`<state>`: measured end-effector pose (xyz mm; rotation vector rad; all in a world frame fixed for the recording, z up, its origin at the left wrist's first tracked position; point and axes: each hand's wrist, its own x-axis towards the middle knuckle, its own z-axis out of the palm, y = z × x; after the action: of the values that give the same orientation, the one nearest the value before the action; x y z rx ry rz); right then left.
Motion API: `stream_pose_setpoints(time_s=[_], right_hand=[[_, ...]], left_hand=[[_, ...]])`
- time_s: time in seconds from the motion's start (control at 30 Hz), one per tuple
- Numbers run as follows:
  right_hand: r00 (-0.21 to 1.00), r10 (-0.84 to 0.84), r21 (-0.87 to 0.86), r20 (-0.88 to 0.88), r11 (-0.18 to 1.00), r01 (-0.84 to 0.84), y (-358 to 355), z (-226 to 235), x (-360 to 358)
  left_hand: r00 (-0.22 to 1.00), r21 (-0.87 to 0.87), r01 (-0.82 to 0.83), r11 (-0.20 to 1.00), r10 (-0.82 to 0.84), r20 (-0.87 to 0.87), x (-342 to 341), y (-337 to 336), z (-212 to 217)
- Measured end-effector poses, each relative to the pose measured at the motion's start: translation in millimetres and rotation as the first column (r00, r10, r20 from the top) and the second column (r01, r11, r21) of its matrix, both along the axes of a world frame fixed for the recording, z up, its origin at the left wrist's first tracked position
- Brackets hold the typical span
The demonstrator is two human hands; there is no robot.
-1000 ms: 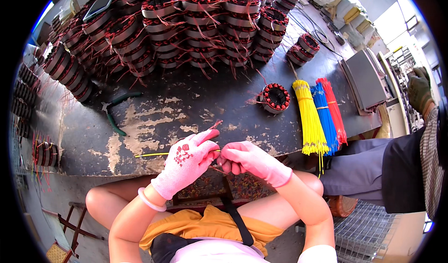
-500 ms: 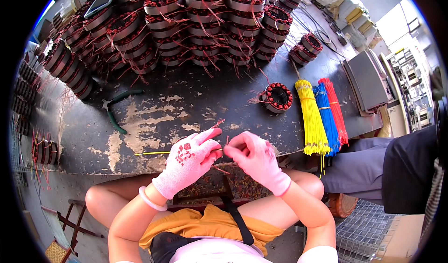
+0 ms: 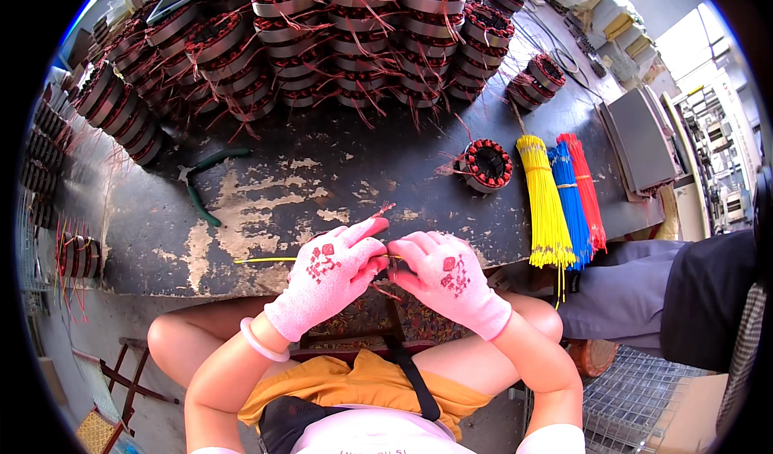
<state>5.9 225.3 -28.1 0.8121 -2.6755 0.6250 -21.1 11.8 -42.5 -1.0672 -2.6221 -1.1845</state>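
Yellow wire [image 3: 266, 260] in red-printed pink gloves [image 3: 324, 280]

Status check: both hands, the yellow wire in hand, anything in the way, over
Left hand closed on yellow wire. Right hand close beside it, exact grip hidden. Green-handled pliers apart on the tabletop, not in the hands' way.

Worn table [image 3: 362, 156] under coil stacks [image 3: 360, 43], pliers [image 3: 190, 182], wire bundles [image 3: 568, 204]

Ring stacks [image 3: 362, 43] are standing at the rear of the table [image 3: 322, 144]. Pliers [image 3: 192, 191] are lying left, wire bundles [image 3: 568, 192] right, a single ring [image 3: 489, 183] between. Left hand [image 3: 328, 270] is sitting beside right hand [image 3: 448, 274], in front.
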Motion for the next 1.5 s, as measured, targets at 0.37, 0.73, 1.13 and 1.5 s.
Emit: stream_pose_setpoints(time_s=[0.37,0.73,1.13,1.5], right_hand=[[0.317,0.111,-0.268,0.942,0.816,0.512,7,19,11],[0.978,-0.197,0.209,0.062,0.961,0.181,10,-2,28],[0.449,0.239,-0.44,0.861,0.792,0.423,-6,-16,1],[0.555,0.191,-0.472,0.81,0.774,0.422,-14,-14,-13]], left_hand=[[0.992,-0.07,0.119,0.99,-0.122,-0.032,7,1,0],[0.999,-0.051,-0.036,0.998,0.036,-0.02,-3,-15,5],[1.0,-0.047,-0.018,0.999,0.018,0.004,-1,-19,6],[1.0,-0.051,-0.003,0.999,0.002,-0.011,-3,-17,7]])
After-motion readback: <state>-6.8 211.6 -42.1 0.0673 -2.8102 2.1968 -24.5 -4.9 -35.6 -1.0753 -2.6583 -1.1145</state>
